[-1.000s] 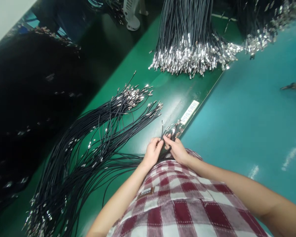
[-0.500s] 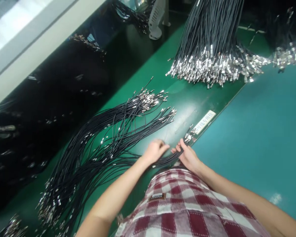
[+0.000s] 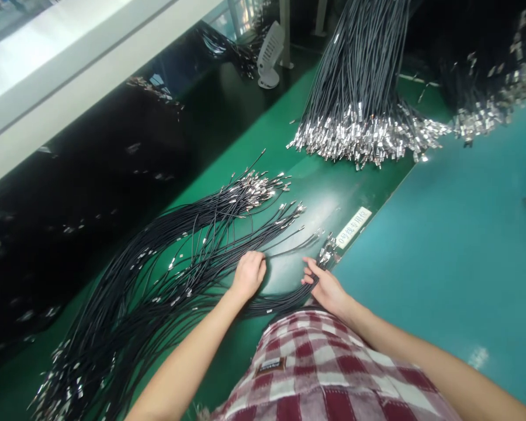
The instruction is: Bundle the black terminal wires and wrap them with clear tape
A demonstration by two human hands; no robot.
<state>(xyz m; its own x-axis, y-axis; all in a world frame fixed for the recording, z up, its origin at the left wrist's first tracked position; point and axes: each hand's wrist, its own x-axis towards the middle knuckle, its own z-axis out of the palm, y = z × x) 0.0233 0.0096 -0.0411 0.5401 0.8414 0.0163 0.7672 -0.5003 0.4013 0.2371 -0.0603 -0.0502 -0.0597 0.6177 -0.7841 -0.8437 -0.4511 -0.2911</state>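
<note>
My right hand (image 3: 325,285) is closed round a small bundle of thin black wires (image 3: 324,255) with silver metal terminals, held near the edge of the green table (image 3: 263,134). My left hand (image 3: 248,273) rests with fingers curled on a single black wire at the edge of a large fanned-out spread of the same black wires (image 3: 175,257) lying across the table. The wire under my left hand runs towards the terminals beside my right hand. My red and white checked shirt fills the bottom of the view.
A thick hanging bunch of grey wires with silver terminals (image 3: 359,126) lies at the back of the table, another bunch (image 3: 486,114) at the far right. A white label (image 3: 354,227) sits by the table edge. A small white fan (image 3: 268,55) stands far back. Teal floor (image 3: 456,234) lies right.
My hands have moved apart. The left hand left the held bundle and went left onto the wire spread. The right hand kept its bundle.
</note>
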